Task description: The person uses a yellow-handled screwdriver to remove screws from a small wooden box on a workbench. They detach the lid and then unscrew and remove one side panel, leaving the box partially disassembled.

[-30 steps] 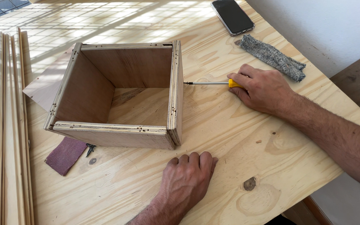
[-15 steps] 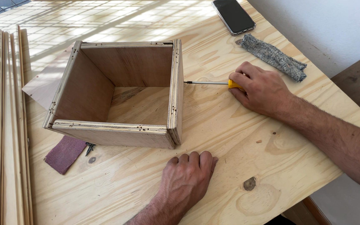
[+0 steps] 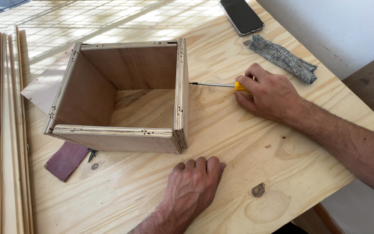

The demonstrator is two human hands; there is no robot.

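We are seeing almost no change from a second ago: the right hand [image 3: 267, 93] is staying closed around the yellow-handled screwdriver [image 3: 221, 85], at 3 o'clock of the plywood box [image 3: 126, 97]. The thin steel shaft is lying level, its tip touching the box's right wall near the top. The left hand [image 3: 193, 186] is resting flat and empty on the plywood tabletop [image 3: 239, 143], fingers spread, at 5 o'clock of the box, just beside it. So the driving is holding steady rather than advancing.

The box is open-topped, with layered ply edges and small holes along the rims. At its 7 o'clock a maroon sandpaper scrap [image 3: 66, 160] is lying beside a dark screw [image 3: 92, 153]. Pale wooden strips [image 3: 3, 130] are running along 9 o'clock. A grey knitted cloth [image 3: 284, 58] and a black smartphone [image 3: 241, 16] are sitting at 1 o'clock.
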